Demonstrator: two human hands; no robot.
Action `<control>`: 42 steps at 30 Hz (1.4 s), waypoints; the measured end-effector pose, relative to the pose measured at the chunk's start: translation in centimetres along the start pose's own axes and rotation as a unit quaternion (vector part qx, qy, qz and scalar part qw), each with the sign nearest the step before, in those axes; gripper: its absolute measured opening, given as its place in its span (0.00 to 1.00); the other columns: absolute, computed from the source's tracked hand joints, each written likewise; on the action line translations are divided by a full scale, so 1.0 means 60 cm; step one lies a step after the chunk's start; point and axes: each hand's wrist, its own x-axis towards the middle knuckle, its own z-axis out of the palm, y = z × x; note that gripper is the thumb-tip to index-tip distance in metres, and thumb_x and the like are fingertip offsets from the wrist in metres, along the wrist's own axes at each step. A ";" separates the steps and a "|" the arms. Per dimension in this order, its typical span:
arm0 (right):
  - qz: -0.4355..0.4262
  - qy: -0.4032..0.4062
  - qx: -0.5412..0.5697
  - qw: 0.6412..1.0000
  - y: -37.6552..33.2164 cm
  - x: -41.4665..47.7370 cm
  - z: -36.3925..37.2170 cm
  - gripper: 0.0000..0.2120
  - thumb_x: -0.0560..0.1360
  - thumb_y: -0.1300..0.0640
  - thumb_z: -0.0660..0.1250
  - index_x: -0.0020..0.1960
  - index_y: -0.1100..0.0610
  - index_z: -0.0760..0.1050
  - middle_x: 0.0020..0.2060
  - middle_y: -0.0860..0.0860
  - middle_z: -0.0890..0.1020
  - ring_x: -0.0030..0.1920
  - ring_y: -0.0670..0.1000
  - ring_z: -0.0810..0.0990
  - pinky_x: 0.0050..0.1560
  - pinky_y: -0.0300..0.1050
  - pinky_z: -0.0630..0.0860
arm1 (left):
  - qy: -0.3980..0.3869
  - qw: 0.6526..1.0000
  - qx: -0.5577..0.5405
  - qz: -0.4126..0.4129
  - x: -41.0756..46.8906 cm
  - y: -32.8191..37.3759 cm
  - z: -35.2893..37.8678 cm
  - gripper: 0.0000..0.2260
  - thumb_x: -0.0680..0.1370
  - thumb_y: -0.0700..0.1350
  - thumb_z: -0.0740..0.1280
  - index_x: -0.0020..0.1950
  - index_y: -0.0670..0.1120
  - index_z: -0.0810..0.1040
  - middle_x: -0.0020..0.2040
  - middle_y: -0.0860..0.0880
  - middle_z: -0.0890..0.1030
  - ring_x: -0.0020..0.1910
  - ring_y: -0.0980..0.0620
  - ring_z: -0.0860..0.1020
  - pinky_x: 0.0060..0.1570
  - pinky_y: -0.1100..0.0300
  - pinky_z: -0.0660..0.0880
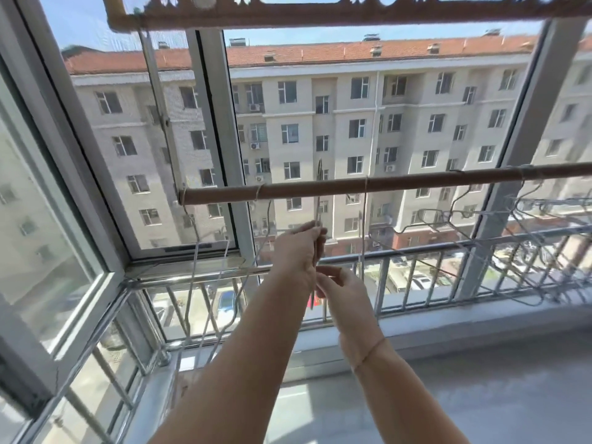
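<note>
The person holds a thin wire hanger (pixel 317 203) with both hands. The hanger is seen from its edge, so it looks like one narrow line. Its hook goes over the rod (pixel 416 181) directly above the fingers, and its body hangs straight down from there.

The left hand (pixel 298 251) is the upper one. Its fingers (pixel 307 230) are curled together and pinch the hanger a little under the rod. The right hand (pixel 344 294) is just below and touches the left hand at the heel. Its fingers (pixel 333 275) are bent towards the wire and close on the lower part of the hanger. The bottom end of the hanger comes out just under these fingers. A thin string (pixel 371 350) goes around the right wrist.

To the left of the fingers, white hangers (pixel 208 283) hang from the same rod, near its end. To the right of the fingers, well apart, some wire hangers (pixel 480 219) hang in a tilted bunch. Behind the fingers is a metal railing (pixel 416 253), and behind it is the glass of the window (pixel 221 123). Far beyond the fingers stands a building (pixel 352 100) with a red roof. Below the arms lies the grey sill (pixel 496 379).
</note>
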 end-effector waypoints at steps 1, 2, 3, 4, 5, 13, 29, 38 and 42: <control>0.000 0.002 -0.004 1.000 0.001 0.004 -0.004 0.08 0.74 0.61 0.66 0.52 0.62 0.77 0.39 0.51 0.79 0.37 0.45 0.75 0.39 0.35 0.71 | 0.005 1.000 -0.012 -0.001 0.002 0.000 0.009 0.06 0.76 0.31 0.62 0.44 0.39 0.78 0.34 0.46 0.79 0.33 0.54 0.76 0.32 0.67 0.73; 0.001 0.003 -0.008 1.000 0.003 0.007 -0.009 0.08 0.74 0.62 0.65 0.52 0.62 0.77 0.40 0.52 0.80 0.38 0.46 0.76 0.40 0.35 0.71 | 0.009 1.000 -0.023 -0.001 0.005 -0.002 0.016 0.06 0.76 0.31 0.62 0.45 0.39 0.77 0.35 0.45 0.78 0.33 0.54 0.76 0.32 0.67 0.73; 0.003 0.005 -0.012 1.000 0.005 0.010 -0.015 0.08 0.74 0.62 0.64 0.52 0.63 0.76 0.41 0.53 0.80 0.39 0.46 0.76 0.40 0.35 0.72 | 0.012 0.999 -0.029 0.000 0.009 -0.006 0.022 0.06 0.76 0.31 0.62 0.45 0.39 0.77 0.35 0.45 0.77 0.33 0.54 0.75 0.33 0.67 0.73; 0.003 0.005 -0.018 1.000 0.006 0.013 -0.022 0.07 0.74 0.63 0.63 0.51 0.62 0.76 0.41 0.52 0.80 0.40 0.46 0.76 0.40 0.35 0.72 | 0.016 0.999 -0.028 0.002 0.013 -0.011 0.024 0.07 0.76 0.31 0.62 0.44 0.39 0.77 0.35 0.45 0.77 0.33 0.54 0.75 0.33 0.67 0.73; 0.001 0.004 -0.026 1.000 0.007 0.015 -0.029 0.07 0.74 0.64 0.63 0.51 0.62 0.76 0.40 0.51 0.79 0.40 0.46 0.76 0.40 0.34 0.72 | 0.021 1.000 -0.022 0.004 0.017 -0.018 0.024 0.07 0.76 0.31 0.61 0.43 0.39 0.77 0.35 0.45 0.77 0.33 0.54 0.75 0.33 0.67 0.72; -0.025 -0.050 -0.125 0.991 0.022 0.040 -0.084 0.09 0.74 0.62 0.63 0.55 0.56 0.73 0.45 0.47 0.78 0.48 0.47 0.76 0.44 0.33 0.70 | 0.044 0.994 0.103 0.011 -0.005 -0.100 -0.037 0.07 0.75 0.29 0.62 0.48 0.36 0.79 0.33 0.44 0.76 0.29 0.53 0.71 0.26 0.67 0.67; -0.096 -0.214 -0.452 0.861 0.078 0.036 -0.151 0.20 0.75 0.57 0.64 0.66 0.58 0.69 0.63 0.51 0.75 0.64 0.50 0.72 0.63 0.38 0.65 | -0.049 0.903 0.408 0.124 -0.061 -0.154 -0.170 0.05 0.77 0.37 0.65 0.45 0.45 0.79 0.36 0.48 0.80 0.35 0.55 0.76 0.41 0.67 0.74; -0.038 -0.246 -0.368 0.896 0.060 0.002 -0.184 0.11 0.78 0.62 0.57 0.42 0.57 0.76 0.30 0.52 0.79 0.32 0.49 0.77 0.39 0.44 0.77 | 0.115 0.871 0.414 0.239 -0.064 -0.190 -0.156 0.06 0.73 0.43 0.70 0.49 0.45 0.81 0.45 0.49 0.81 0.46 0.53 0.76 0.49 0.60 0.72; -0.021 -0.170 -0.325 0.930 0.051 -0.021 -0.191 0.12 0.78 0.62 0.58 0.40 0.57 0.76 0.25 0.49 0.78 0.27 0.47 0.74 0.36 0.43 0.75 | 0.084 0.908 0.354 0.210 -0.085 -0.209 -0.120 0.04 0.74 0.47 0.70 0.42 0.48 0.80 0.37 0.52 0.81 0.36 0.56 0.77 0.42 0.63 0.74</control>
